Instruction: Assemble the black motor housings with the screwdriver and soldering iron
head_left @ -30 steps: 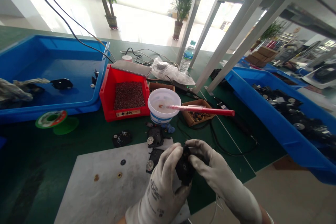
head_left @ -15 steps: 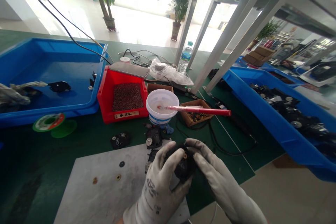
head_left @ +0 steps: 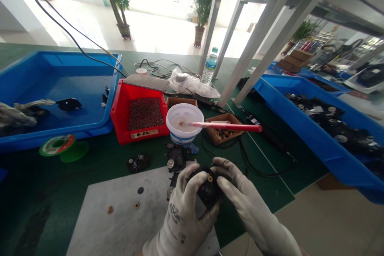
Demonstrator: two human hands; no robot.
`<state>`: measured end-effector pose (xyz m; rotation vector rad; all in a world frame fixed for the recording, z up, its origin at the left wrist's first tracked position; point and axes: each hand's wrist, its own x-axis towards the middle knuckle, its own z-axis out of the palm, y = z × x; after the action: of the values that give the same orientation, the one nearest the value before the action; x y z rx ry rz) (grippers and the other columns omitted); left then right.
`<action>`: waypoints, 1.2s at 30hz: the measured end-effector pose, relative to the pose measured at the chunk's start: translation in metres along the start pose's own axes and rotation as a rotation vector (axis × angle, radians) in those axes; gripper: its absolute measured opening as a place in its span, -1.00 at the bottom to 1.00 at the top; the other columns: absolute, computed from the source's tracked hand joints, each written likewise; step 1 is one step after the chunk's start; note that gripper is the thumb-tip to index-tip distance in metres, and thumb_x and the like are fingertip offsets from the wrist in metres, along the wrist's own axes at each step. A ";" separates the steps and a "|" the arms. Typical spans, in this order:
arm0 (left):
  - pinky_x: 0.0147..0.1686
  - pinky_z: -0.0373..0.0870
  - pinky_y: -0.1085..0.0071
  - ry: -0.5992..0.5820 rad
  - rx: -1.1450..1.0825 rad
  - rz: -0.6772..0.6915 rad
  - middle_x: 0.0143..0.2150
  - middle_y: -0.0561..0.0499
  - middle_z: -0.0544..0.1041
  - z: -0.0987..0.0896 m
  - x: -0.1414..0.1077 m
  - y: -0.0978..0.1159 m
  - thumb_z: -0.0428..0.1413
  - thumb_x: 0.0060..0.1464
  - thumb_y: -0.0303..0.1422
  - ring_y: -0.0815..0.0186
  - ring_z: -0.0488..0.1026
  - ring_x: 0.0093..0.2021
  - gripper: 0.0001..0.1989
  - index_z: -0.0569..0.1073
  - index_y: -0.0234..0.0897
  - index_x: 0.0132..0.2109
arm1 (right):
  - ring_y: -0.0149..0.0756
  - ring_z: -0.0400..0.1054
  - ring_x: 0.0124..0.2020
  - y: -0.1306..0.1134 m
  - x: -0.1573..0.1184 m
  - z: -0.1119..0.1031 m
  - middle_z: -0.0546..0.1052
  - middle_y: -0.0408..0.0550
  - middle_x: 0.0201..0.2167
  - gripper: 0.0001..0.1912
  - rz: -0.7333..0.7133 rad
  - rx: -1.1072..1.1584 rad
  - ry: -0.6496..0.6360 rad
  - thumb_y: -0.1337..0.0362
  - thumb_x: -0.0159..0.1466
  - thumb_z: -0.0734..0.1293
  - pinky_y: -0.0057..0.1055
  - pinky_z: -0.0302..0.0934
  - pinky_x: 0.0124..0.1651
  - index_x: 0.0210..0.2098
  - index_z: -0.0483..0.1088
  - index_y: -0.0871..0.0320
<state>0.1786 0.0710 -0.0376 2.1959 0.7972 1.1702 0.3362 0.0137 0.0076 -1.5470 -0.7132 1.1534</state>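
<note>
My left hand (head_left: 186, 206), in a pale glove, grips a black plastic mechanical part (head_left: 207, 194) that has a small brass-coloured bushing on its upper side. From the other side my gloved right hand (head_left: 244, 196) closes its thumb and fingers on the part's right edge; whether anything small is between those fingertips is hidden. Just beyond my left hand lie similar black assemblies (head_left: 176, 158) with silver gears. A grey board (head_left: 120, 228) under my left hand bears a dark washer (head_left: 140, 190), a brass ring (head_left: 137, 205) and a brownish small piece (head_left: 110, 209).
Beyond are a red bin (head_left: 120, 128) of small brown pieces, a white tub (head_left: 184, 136) with a red-handled brush (head_left: 231, 127) across it, and a cardboard tray (head_left: 216, 138). Blue crates (head_left: 60, 132) flank both sides. A solder spool (head_left: 64, 146) and a black plate (head_left: 138, 163) lie left.
The view has shifted slightly. Both hands stay on the black part, which is turned a little; the right fingers have shifted slightly along its edge.
</note>
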 end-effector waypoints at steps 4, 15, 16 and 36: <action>0.03 0.65 0.12 -0.033 0.022 -0.007 0.21 -0.25 0.41 0.000 0.000 0.000 0.22 0.19 -0.43 0.03 0.50 0.22 -0.69 0.43 -0.20 0.07 | 0.01 0.51 0.13 0.000 0.001 0.001 0.60 0.12 -0.01 -0.36 0.019 -0.006 0.013 -0.07 0.21 0.51 -0.06 0.44 0.18 0.15 0.35 0.08; 0.08 0.63 0.07 0.015 -0.014 0.009 0.19 -0.29 0.43 0.001 -0.001 0.001 0.23 0.18 -0.43 0.01 0.50 0.22 -0.57 0.35 -0.23 0.16 | 0.01 0.50 0.14 -0.002 0.002 -0.001 0.61 0.08 -0.01 -0.40 0.029 0.037 0.028 -0.04 0.21 0.53 -0.08 0.44 0.18 0.13 0.39 0.05; 0.09 0.63 0.07 0.024 -0.023 0.028 0.20 -0.29 0.43 0.001 -0.001 0.000 0.23 0.18 -0.44 0.01 0.50 0.23 -0.58 0.35 -0.22 0.15 | 0.01 0.50 0.14 -0.002 0.002 -0.002 0.61 0.07 -0.01 -0.40 0.032 0.043 0.036 -0.05 0.21 0.53 -0.08 0.44 0.17 0.13 0.39 0.05; -0.01 0.69 0.24 -0.026 0.067 0.130 0.33 -0.29 0.39 0.002 -0.014 -0.017 0.29 0.19 -0.44 0.01 0.59 0.18 -0.86 0.54 -0.17 -0.11 | -0.10 0.51 -0.09 0.001 0.001 0.003 0.60 -0.01 -0.21 -0.51 -0.035 -0.036 0.082 -0.07 0.22 0.49 -0.21 0.45 -0.01 0.01 0.47 0.09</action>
<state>0.1695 0.0726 -0.0574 2.3437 0.7013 1.1898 0.3338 0.0153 0.0065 -1.5964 -0.7070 1.0498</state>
